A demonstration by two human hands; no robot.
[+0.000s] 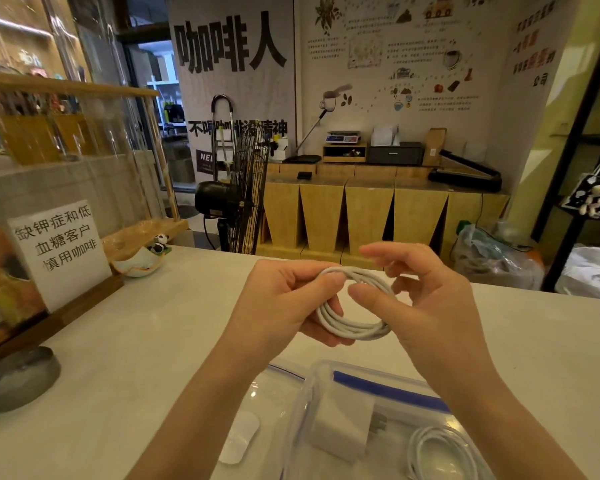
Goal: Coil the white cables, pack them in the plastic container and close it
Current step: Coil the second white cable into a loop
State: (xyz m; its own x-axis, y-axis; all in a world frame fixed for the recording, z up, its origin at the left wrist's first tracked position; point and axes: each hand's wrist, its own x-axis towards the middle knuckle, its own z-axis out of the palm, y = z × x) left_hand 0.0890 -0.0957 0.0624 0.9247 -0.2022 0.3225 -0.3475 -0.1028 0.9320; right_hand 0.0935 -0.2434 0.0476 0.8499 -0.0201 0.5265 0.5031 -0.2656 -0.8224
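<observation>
While left hand grips the coil and right hand pinches it, any slackening could let loops spring apart.

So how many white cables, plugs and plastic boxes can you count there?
White cables: 2, the held coil gripped by the left hand and right hand, and the packed coil in the container.
White charger plugs: 1, the plug in the container.
Plastic containers: 1.
Total: 4.
</observation>
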